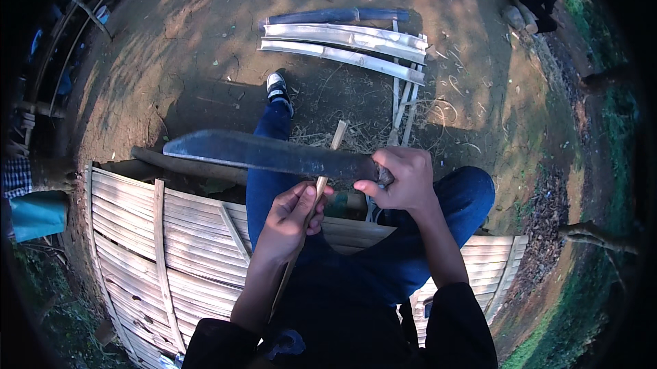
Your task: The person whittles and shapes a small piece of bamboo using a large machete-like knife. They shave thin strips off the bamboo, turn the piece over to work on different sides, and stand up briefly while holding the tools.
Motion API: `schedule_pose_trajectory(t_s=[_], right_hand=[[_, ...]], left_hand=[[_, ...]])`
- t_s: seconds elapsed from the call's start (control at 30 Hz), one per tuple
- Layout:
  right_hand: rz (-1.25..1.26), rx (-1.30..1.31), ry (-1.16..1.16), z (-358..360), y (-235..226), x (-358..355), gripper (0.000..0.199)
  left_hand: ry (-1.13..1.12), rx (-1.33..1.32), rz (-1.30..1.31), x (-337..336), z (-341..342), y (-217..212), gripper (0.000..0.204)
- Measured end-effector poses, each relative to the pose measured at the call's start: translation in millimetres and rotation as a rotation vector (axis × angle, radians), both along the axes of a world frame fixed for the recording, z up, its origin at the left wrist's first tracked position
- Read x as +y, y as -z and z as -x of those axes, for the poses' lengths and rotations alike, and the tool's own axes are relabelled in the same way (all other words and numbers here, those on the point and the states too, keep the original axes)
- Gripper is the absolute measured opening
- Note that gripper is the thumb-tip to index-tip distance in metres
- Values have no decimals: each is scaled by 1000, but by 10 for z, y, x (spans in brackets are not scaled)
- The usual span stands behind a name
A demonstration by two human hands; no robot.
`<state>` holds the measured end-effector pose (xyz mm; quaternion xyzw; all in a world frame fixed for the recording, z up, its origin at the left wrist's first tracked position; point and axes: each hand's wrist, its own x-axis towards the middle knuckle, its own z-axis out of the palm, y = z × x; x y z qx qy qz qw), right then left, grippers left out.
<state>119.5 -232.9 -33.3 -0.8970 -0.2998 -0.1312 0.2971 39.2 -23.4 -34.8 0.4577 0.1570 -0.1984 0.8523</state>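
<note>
The left hand (291,215) has its fingers wrapped around a thin bamboo strip (321,184), which runs from beside the forearm up past the knee, its pale tip showing just above the blade. The right hand (404,177) is clenched on the handle of a long dark machete (263,152); the blade lies crosswise, pointing to the person's left, and crosses over the strip close to the left thumb. Both hands work above the lap, over legs in blue trousers (274,164).

The person sits on a woven bamboo panel (137,232) of flat slats, which spreads out under and to the left of the legs. One leg stretches forward, ending in a dark shoe with a white sole (277,86) on bare packed earth (191,41), dappled with sun and shade. Shavings and thin strips (404,109) lie scattered by the foot. Farther out, several split bamboo halves (342,44) rest side by side on the ground. At the far right edge, another person in dark clothes (537,0) crouches near grass.
</note>
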Motion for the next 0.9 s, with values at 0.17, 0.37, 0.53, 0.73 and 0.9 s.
schedule_pose_trajectory(t_s=[0.17,0.37,0.53,0.73,0.9], right_hand=[[-33,54,-35,146,54,-11,55],[-164,69,-20,178,120,-175,60],[-211,-35,468,-142,294,-505,56],[-933,321,471,-121,74,-765,56],[-547,-40,143,68,-65,-415,56]], left_hand=[[50,-119,-283,-153,-6,-145,12],[-12,-330,-587,-466,11,-202,13],[-48,-140,-436,-393,64,-396,17],[-116,-215,-537,-188,94,-353,21],[-29,-244,-664,-191,-75,-333,17]])
